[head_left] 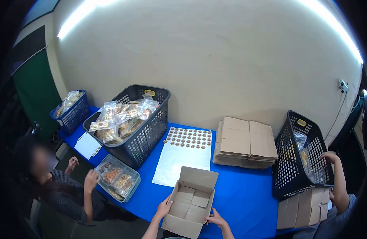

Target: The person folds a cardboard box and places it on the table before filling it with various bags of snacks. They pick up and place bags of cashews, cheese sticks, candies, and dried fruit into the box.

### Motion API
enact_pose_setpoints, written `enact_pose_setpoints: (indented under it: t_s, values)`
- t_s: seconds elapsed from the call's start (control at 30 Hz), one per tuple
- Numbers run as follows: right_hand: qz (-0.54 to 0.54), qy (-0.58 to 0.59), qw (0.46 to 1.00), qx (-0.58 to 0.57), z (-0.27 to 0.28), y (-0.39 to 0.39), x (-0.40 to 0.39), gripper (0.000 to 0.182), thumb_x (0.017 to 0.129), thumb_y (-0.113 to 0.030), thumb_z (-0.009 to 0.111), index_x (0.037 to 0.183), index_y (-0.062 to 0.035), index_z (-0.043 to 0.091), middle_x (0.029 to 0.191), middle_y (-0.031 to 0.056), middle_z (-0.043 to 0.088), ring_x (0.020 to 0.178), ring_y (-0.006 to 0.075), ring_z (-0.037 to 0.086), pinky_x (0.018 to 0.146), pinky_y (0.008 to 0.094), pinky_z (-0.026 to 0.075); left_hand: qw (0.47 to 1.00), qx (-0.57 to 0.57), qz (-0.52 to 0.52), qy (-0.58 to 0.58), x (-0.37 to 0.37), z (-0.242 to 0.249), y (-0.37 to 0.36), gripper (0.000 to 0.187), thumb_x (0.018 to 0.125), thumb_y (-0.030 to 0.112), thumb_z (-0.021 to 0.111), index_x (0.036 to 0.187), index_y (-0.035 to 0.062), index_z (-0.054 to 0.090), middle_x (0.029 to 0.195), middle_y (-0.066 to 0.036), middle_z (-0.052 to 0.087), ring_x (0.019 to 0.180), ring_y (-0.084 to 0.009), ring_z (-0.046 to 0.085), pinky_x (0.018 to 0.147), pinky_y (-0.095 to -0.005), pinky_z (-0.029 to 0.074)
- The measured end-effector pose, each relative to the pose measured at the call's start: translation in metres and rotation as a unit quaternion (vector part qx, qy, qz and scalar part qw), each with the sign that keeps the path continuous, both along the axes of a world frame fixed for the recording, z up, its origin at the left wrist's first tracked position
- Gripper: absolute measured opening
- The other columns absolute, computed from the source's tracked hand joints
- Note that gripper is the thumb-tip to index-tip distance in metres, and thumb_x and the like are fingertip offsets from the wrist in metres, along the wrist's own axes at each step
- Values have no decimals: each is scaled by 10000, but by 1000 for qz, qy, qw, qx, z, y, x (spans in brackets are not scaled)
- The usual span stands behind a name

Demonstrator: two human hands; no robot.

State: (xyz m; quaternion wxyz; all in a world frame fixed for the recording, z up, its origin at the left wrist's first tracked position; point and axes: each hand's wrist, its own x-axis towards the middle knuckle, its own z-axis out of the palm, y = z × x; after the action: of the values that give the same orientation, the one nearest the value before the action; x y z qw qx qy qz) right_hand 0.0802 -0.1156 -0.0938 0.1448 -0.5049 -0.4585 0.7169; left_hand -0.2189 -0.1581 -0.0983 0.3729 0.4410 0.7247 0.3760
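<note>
An open cardboard box (199, 177) sits at the table's front edge, tilted a little, its flaps spread and its bare folded bottom showing. My left hand (164, 208) grips its left side wall, fingers on the outside. On the right wall, low near the front corner, my right hand (216, 219) holds the same box. Just behind the box lies a white sheet (179, 163) with rows of small round brown stickers (188, 138) on its upper half.
Flattened cardboard boxes (247, 139) are stacked right of the sheet. A large black basket (151, 127) of clear food packets and a clear plastic tub (118, 177) stand left, by one person. Another person's hand (330, 156) touches a second black basket (285, 167).
</note>
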Motion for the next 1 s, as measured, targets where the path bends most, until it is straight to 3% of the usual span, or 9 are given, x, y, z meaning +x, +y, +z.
enact_pose_setpoints:
  t_s: [0.07,0.17,0.47,0.57,0.77,0.8,0.9,0.93,1.0]
  values:
    - [6,8,1000,-14,-7,3,4,926,703,-233,710,1354,-12,90,1077,174,555,929,227,570,756,339,474,997,-14,9,-81,-4,-1,3,436,841,247,534,1256,147,448,1179,-138,533,1061,-251,532,878,-325,412]
    - [-3,17,1000,7,15,7,-6,824,696,-225,711,1299,3,197,1153,225,501,1033,261,524,852,350,425,994,-1,38,-106,-2,5,7,435,828,236,556,1241,131,466,1187,-120,533,1057,-210,533,876,-305,411]
    - [-51,21,998,40,7,6,-18,758,734,-214,691,1266,-4,193,1181,236,464,1101,272,463,873,354,407,994,52,85,-48,2,-1,7,436,812,213,569,1221,93,475,1158,-135,547,1048,-240,539,869,-312,418]
    - [-40,9,996,81,-26,7,-14,776,745,-236,668,1298,-42,159,1086,198,532,956,248,545,795,340,443,993,56,86,-52,2,1,7,436,808,209,568,1217,87,475,1151,-141,548,1045,-251,538,872,-316,415]
    - [-112,0,993,29,-15,8,-32,751,735,-168,679,1274,-14,179,1137,205,491,1042,264,491,856,364,417,990,82,73,-93,-10,-31,7,471,801,217,571,1232,71,451,1209,-169,478,1124,-283,454,943,-341,352]
    - [-107,-29,987,114,-23,10,-42,672,805,-205,605,1341,-146,204,1272,165,429,1075,362,482,844,351,447,990,84,72,-86,-10,-21,3,470,802,223,572,1230,70,453,1221,-173,463,1139,-289,436,953,-347,341]
    - [-152,-37,986,64,-15,10,-63,470,824,-223,562,1236,-84,385,1095,191,553,935,352,561,761,365,478,987,125,57,-82,-34,-9,0,477,794,254,601,1212,69,463,1236,-180,432,1177,-294,389,978,-357,311]
    - [-101,-67,990,78,-24,21,-73,794,713,-176,689,1292,-23,169,1206,229,415,1127,311,415,906,421,373,986,141,54,-68,-47,14,-4,481,791,260,608,1208,68,464,1230,-177,436,1178,-287,390,974,-361,317]
    - [-94,-294,933,185,4,19,-105,804,697,-194,696,1297,-24,189,1262,243,333,1183,347,330,938,450,326,979,148,63,-122,-78,27,-7,448,799,242,614,1189,74,470,1206,-150,457,1173,-248,404,954,-371,346]
